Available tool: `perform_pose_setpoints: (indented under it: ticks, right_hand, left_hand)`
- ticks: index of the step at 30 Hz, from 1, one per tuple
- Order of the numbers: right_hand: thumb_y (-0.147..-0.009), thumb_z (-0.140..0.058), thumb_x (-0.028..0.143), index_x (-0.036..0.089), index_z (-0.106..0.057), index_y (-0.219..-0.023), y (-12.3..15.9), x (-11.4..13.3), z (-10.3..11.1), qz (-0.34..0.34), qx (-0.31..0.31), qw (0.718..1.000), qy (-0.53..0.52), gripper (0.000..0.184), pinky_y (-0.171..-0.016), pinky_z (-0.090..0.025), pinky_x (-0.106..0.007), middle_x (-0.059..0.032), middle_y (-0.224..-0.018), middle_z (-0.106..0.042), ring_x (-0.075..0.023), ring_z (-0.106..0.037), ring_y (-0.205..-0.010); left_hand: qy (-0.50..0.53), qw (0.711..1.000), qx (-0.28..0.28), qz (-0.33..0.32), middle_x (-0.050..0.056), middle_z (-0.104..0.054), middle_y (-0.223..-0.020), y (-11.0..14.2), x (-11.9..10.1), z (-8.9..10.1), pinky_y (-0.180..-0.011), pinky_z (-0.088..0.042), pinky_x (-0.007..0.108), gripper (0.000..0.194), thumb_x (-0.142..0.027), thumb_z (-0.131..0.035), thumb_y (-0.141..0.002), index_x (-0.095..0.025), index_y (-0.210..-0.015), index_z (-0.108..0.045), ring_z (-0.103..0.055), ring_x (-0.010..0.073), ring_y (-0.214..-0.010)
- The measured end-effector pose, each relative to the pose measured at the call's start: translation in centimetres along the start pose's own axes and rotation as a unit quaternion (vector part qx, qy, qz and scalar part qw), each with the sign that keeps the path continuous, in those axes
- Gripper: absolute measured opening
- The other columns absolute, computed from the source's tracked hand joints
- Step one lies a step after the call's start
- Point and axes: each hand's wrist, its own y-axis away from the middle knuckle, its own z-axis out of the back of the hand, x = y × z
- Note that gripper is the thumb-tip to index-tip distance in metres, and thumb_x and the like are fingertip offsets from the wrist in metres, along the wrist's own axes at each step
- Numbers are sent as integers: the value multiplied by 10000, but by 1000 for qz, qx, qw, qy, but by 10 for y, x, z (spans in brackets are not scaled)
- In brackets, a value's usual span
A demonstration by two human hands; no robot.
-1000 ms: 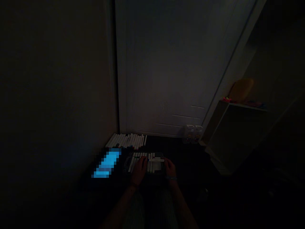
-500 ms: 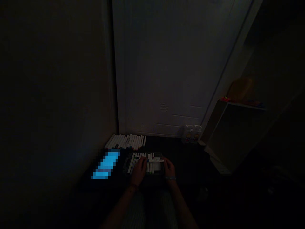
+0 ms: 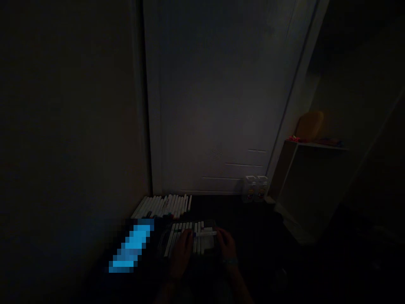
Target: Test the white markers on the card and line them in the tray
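Note:
A white marker (image 3: 205,233) with a dark blue end lies level between my two hands. My left hand (image 3: 182,250) has its fingertips closed on the blue end. At the other end, my right hand (image 3: 226,243) pinches the white tip. Just beneath is a clear case (image 3: 162,241) in which several white markers (image 3: 177,238) lie side by side. A pale bare patch (image 3: 208,243) shows in the right part of the case. The scene is very dark, so fine finger detail is lost.
A row of white markers (image 3: 164,206) lies at the back left. A glowing blue screen (image 3: 133,247), pixelated, is at the left. Two clear containers (image 3: 255,188) stand by the white panel (image 3: 202,105). Rightward is a shelf unit (image 3: 303,181) with an orange object (image 3: 310,125) on top.
The camera view has tilted up, so the case, hands and markers sit lower in the picture. Both hands keep hold of the same marker.

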Motion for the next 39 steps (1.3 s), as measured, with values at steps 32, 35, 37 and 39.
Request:
perform_pose_setpoints:
  ticks: [32, 35, 37, 39]
  right_hand:
    - [-838, -437, 396, 210, -634, -934, 13, 18, 8, -28, 42, 997, 56, 288, -771, -452, -260, -53, -922, -626, -181, -576, -878]
    - [-832, -432, 422, 210, -644, -922, 12, 14, 7, -20, 37, 998, 52, 314, -773, -453, -269, -56, -918, -635, -186, -579, -875]
    - [-829, -430, 432, 211, -642, -936, 10, 11, 6, -21, 35, 998, 41, 324, -788, -451, -273, -56, -943, -638, -189, -579, -892]
    - [-832, -427, 428, 213, -628, -973, 9, 9, 5, -23, 35, 999, 26, 326, -817, -441, -278, -56, -993, -631, -191, -571, -931]
  left_hand:
    - [8, 996, 46, 81, 40, -587, -1053, 13, -4, 6, -872, -434, 379, 267, -365, -375, -843, -228, -1027, -511, -536, 203, -1003]
    - [13, 996, 46, 78, 44, -588, -1053, 11, -4, 5, -878, -430, 382, 275, -375, -373, -841, -224, -1020, -517, -535, 205, -1007]
    - [13, 996, 45, 78, 47, -590, -1055, 10, -2, 4, -880, -429, 394, 284, -379, -368, -840, -225, -1023, -521, -534, 212, -1012]
    - [11, 995, 45, 83, 47, -585, -1078, 11, 0, 3, -892, -422, 402, 293, -373, -362, -842, -229, -1045, -516, -526, 212, -1030]
